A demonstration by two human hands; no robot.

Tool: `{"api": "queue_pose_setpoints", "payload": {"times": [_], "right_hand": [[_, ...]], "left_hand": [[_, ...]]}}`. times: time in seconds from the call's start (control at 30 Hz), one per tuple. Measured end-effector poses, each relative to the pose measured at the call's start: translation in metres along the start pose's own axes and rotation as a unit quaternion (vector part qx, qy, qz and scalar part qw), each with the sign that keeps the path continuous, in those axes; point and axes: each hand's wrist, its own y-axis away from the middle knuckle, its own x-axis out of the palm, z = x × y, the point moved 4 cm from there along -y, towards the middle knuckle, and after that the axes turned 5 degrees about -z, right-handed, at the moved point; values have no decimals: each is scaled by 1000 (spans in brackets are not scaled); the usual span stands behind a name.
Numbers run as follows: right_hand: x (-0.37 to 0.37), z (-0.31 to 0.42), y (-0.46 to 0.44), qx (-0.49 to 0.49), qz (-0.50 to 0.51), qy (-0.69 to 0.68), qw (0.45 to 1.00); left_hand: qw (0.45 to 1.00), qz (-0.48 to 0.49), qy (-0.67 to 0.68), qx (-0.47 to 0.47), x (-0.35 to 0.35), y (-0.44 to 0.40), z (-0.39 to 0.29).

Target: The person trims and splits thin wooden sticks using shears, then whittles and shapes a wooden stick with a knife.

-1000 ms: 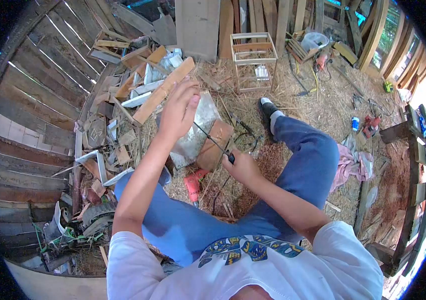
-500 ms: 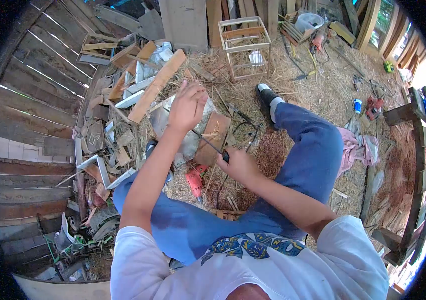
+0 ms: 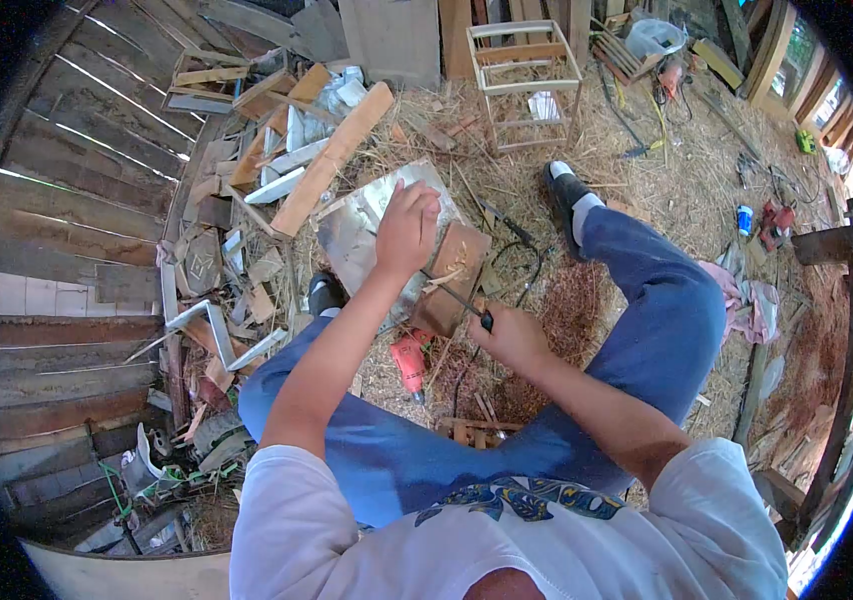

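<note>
My right hand (image 3: 509, 335) is closed around the black handle of a thin tool (image 3: 459, 297), whose dark shaft slants up and left across a brown wooden board (image 3: 466, 250). Its far end is close to the wrist of my left hand (image 3: 409, 228). That hand is raised over a silvery metal sheet (image 3: 347, 235), with its fingers stretched out close together and nothing visible in them. Pale curled strips lie on the board, which rests partly over the sheet. A red power drill (image 3: 411, 362) lies just below the board.
Scrap wood and a long plank (image 3: 335, 160) are heaped at left. A slatted wooden frame (image 3: 527, 85) stands ahead. Cables (image 3: 532, 262) cross the straw-strewn floor. A pink cloth (image 3: 747, 300), blue can (image 3: 745, 220) and red tool (image 3: 775, 224) lie at right.
The view has shifted, moving the surroundings rightward and slightly up since half a second ago. My left hand's fingers are closer together. My right hand still grips the tool.
</note>
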Motion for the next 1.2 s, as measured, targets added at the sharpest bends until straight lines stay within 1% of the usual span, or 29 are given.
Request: {"api": "queue_pose_setpoints", "payload": {"times": [0.07,0.17,0.27,0.3,0.33,0.37,0.43,0.47,0.53,0.57,0.63,0.67,0.7,0.73,0.77,0.8,0.83,0.87,0.9,0.97,1.0,1.03,1.1,1.13,1.17,1.2], "right_hand": [[-1,-2,0,5,-5,13,1000],[-8,0,-6,9,6,-18,1000],[-4,-8,-11,16,18,-2,1000],[-3,-10,-11,31,40,7,999],[-1,-13,-11,45,61,15,997],[2,-17,-11,45,59,16,997],[9,-26,-14,41,76,23,996],[13,-30,-15,37,74,22,996],[15,-32,-14,20,79,20,997],[17,-34,-13,18,80,18,996],[19,-34,-13,-34,48,4,998],[21,-36,-13,-38,47,2,998],[24,-38,-14,-49,27,1,998],[23,-35,-15,-60,6,0,998],[21,-33,-16,-65,5,-2,998],[14,-26,-17,-67,28,57,996],[10,-20,-18,-69,50,115,990],[4,-13,-18,-74,48,114,990],[-1,-8,-19,-79,41,121,989],[-10,-1,-22,-87,31,132,987],[-17,3,-25,-102,13,140,985],[-23,6,-26,-117,-4,148,982],[-40,16,-28,-125,-12,154,980],[-50,24,-29,-133,-19,154,979],[-58,30,-30,-134,-22,156,978],[-64,36,-32,-148,-25,164,975]], "left_hand": [[1000,0,1,0,5,0,2],[1000,1,25,19,12,-2,5],[999,15,38,4,28,8,21],[998,22,49,-9,29,8,21],[998,29,59,-22,30,9,21],[998,28,60,-20,29,9,20],[993,9,118,3,19,5,12],[993,7,115,5,12,4,10],[979,26,193,-57,-4,3,11],[980,27,190,-58,-14,5,9],[977,29,143,-154,-44,11,8],[978,28,139,-153,-59,15,5],[957,80,97,-261,-69,26,12],[920,129,54,-365,-79,38,13],[867,163,93,-462,-88,55,7],[800,193,132,-552,-98,73,-3],[754,219,179,-593,-99,94,-1],[703,245,224,-629,-98,113,2],[706,241,224,-628,-103,121,-4],[606,247,371,-659,-95,133,-21],[579,289,451,-615,-91,130,-33],[580,288,454,-612,-90,129,-38],[487,245,601,-584,-86,120,-57],[476,225,617,-585,-87,114,-65],[478,225,619,-581,-89,112,-69],[448,206,650,-578,-90,109,-73]]}}
